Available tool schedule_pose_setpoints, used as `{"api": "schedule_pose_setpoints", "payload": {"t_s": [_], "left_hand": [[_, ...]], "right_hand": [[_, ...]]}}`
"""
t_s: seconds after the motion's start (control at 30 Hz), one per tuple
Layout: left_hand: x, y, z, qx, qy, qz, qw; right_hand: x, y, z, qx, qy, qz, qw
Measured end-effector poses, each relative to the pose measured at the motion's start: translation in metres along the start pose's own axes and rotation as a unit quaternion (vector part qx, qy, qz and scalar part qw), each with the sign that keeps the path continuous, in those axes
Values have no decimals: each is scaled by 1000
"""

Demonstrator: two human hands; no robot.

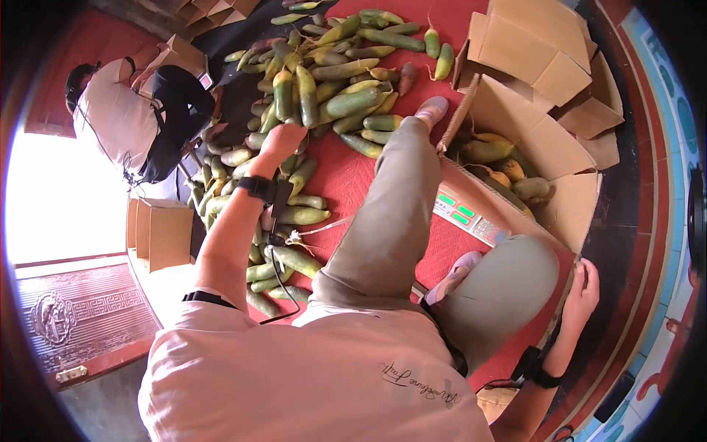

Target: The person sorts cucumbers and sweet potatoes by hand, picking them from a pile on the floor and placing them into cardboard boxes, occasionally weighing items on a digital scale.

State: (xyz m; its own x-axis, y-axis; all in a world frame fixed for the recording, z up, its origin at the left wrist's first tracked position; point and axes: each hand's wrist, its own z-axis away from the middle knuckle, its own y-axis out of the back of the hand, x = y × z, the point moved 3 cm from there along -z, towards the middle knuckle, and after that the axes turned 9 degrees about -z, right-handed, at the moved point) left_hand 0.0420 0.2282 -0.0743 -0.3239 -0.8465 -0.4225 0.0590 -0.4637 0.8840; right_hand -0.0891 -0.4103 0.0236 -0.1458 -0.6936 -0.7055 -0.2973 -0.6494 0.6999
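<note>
The fingers of the left hand [283,138] are bent down over the edge of the heap of green and yellow gourds [324,81], seemingly closed on one of them, though the hand's back hides the fingertips and I cannot tell for sure whether they grip or only rest there. The right hand [583,291] sits well apart from the heap, its fingers curled loosely around the near corner of the open cardboard box [567,199], holding nothing loose. Taking the heap as the landmark: it spreads across the red floor mat [353,177] ahead of the person's bent knee; the open box, already holding several gourds [504,166], stands to the heap's right, and a scale with green digits [460,214] lies between the two, just against the box's near wall. To lift a gourd well, I would judge it best to take one from the heap's loose rim — gripped around its middle, not by the stem — so the pile does not roll. Left of the heap another person [140,110] sits by a small closed carton [158,232]. Writing is scarce: a cursive script on the wearer's shirt [420,383], unreadable, and the scale's digits are too small to read.
</note>
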Motion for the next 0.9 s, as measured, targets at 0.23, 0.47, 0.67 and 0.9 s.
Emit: {"api": "schedule_pose_setpoints", "payload": {"t_s": [0.23, 0.47, 0.67, 0.9], "left_hand": [[9, -137, 86, -175, 61, -14, 982], [23, -204, 87, -232, 36, -38, 971], [14, -209, 36, -310, 25, -32, 950], [-10, -254, 2, -255, 385, 501, 732]], "right_hand": [[-57, -20, 16, -6, 88, -19, 996], [-73, -32, 14, 6, 170, 54, 984], [-65, -28, 14, 20, 143, 79, 986], [-59, -20, 13, 22, 113, 124, 985]]}}
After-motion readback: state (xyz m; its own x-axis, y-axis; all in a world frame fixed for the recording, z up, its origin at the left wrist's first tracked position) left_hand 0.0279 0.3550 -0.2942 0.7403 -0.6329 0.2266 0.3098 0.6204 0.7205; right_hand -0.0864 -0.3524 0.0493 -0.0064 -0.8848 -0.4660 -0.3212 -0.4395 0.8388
